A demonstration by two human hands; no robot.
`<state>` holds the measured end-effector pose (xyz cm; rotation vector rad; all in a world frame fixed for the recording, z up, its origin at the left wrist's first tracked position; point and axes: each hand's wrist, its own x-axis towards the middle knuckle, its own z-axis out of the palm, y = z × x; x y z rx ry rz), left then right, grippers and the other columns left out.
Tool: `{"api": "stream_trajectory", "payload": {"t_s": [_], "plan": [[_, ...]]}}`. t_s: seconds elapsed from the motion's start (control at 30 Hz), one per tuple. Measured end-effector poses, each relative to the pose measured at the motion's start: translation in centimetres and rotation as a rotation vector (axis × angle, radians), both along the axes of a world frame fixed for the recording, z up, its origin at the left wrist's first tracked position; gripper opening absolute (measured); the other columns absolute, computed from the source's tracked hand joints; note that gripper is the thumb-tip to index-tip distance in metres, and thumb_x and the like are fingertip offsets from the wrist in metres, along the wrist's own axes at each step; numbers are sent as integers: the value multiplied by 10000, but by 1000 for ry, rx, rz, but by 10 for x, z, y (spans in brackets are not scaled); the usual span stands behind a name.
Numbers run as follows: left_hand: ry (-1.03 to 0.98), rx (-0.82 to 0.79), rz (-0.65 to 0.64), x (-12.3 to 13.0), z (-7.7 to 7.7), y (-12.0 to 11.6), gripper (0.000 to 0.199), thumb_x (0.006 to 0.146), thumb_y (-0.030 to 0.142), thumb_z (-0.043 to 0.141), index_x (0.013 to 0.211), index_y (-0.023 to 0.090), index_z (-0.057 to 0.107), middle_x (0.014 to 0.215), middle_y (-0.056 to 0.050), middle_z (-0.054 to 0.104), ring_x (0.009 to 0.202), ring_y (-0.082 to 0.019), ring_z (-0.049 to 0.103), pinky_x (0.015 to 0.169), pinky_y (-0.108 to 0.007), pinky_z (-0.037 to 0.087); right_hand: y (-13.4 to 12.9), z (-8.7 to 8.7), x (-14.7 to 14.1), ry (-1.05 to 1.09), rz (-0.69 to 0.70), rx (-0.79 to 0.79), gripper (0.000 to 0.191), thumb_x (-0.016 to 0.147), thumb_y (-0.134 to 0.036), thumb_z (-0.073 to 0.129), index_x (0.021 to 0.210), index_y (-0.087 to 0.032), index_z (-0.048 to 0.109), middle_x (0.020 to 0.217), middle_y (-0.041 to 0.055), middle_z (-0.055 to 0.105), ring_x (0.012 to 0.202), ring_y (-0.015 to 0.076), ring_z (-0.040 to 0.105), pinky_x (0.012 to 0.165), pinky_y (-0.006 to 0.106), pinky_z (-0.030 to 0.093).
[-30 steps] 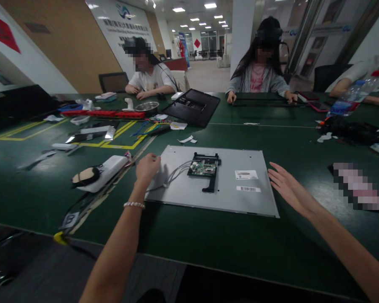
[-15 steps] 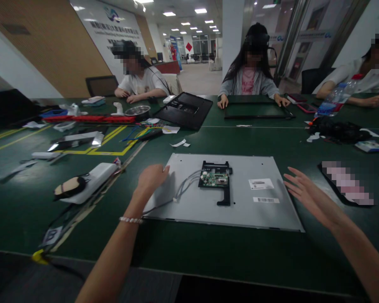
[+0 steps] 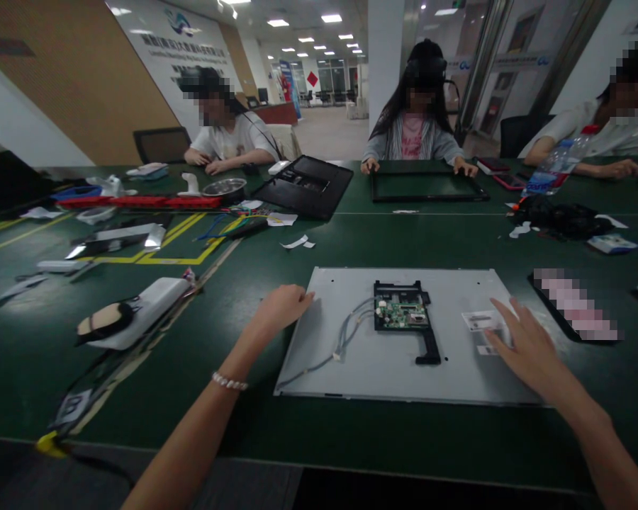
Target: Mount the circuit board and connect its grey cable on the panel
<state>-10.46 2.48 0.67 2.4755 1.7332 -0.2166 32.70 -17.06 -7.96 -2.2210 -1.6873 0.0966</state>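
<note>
A grey metal panel [image 3: 351,361] lies flat on the green table, with a black bracket [image 3: 430,347] and a green circuit board [image 3: 401,316] near its middle. Grey cables [image 3: 343,340] run from the board toward the panel's front left corner. At the panel's left edge is my left hand [image 3: 284,306], its fingers together and bent, nothing visible in them; whether it presses on the edge is unclear. My right hand [image 3: 526,343] has its fingers spread over the panel's right part, partly covering a white label [image 3: 478,321], and holds nothing.
Beyond the panel lie paper scraps [image 3: 298,242] and a black plastic cover [image 3: 305,185]. A person opposite touches a black frame [image 3: 430,198]. On the right are a pixelated object [image 3: 577,304] and a bottle [image 3: 556,170]; on the left, a white device [image 3: 154,304].
The panel has shifted right and slightly nearer relative to the table. My left hand has followed its left edge, and my right hand has come over its right part.
</note>
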Motion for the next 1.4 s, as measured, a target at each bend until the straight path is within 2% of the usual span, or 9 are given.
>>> {"api": "stream_trajectory", "payload": {"t_s": [0.1, 0.17, 0.27, 0.33, 0.4, 0.57, 0.8, 1.1, 1.4], "plan": [[-23, 21, -26, -2, 0, 20, 466, 961, 438, 361, 750, 180, 686, 778, -85, 698, 689, -193, 633, 589, -265, 396, -9, -9, -6, -129, 73, -60, 606, 956, -532, 307, 1494, -262, 380, 1582, 113, 316, 1453, 400, 230, 1098, 658, 279], [-24, 187, 1, -2, 0, 42, 415, 958, 414, 379, 845, 169, 694, 889, -106, 704, 804, -225, 649, 666, -283, 441, -13, -12, -7, -173, 125, -81, 585, 967, -521, 282, 1492, -285, 385, 1585, 90, 318, 1449, 378, 255, 1100, 640, 289], [-43, 438, 39, 4, -4, 83, 349, 932, 359, 468, 1135, 130, 634, 1142, -147, 655, 1051, -266, 610, 868, -322, 460, -16, -14, -7, -215, 137, -72, 589, 968, -521, 268, 1495, -285, 385, 1586, 90, 315, 1440, 373, 279, 1084, 626, 322], [-46, 453, 26, 10, -10, 109, 415, 912, 374, 521, 1235, 120, 576, 1234, -161, 612, 1143, -276, 568, 944, -343, 444, -16, -15, -6, -228, 130, -65, 595, 968, -528, 261, 1495, -283, 388, 1580, 92, 326, 1439, 374, 282, 1078, 627, 327], [-49, 446, 30, 17, -17, 131, 445, 907, 404, 537, 1239, 110, 566, 1276, -173, 586, 1200, -285, 533, 986, -361, 427, -15, -15, -6, -232, 127, -64, 594, 973, -530, 246, 1495, -284, 389, 1576, 92, 334, 1440, 369, 282, 1083, 628, 320], [-25, 317, 214, 28, -32, 163, 456, 920, 458, 498, 1172, 98, 619, 1212, -197, 636, 1150, -324, 582, 940, -403, 466, -16, -9, -4, -218, 131, -94, 592, 979, -532, 241, 1494, -279, 388, 1576, 92, 336, 1448, 350, 272, 1092, 608, 323], [11, 313, 237, 30, -39, 164, 382, 964, 352, 411, 1137, 126, 666, 1130, -182, 688, 1044, -301, 653, 854, -362, 510, -20, -9, 4, -197, 133, -107, 584, 976, -519, 272, 1511, -297, 350, 1603, 67, 286, 1447, 354, 272, 1100, 620, 307], [96, 339, 159, 32, -30, 158, 353, 920, 118, 396, 1057, 49, 715, 1037, -258, 697, 1044, -331, 664, 869, -402, 501, -22, -3, 2, -202, 131, -118, 577, 979, -497, 276, 1515, -294, 340, 1613, 67, 259, 1455, 353, 252, 1116, 614, 285], [129, 356, 165, 36, -24, 159, 364, 915, 85, 392, 1067, 26, 718, 1049, -271, 692, 1043, -332, 666, 868, -403, 510, -22, -2, 1, -213, 127, -94, 572, 984, -507, 262, 1491, -274, 391, 1592, 87, 308, 1450, 353, 262, 1112, 608, 292]]}}
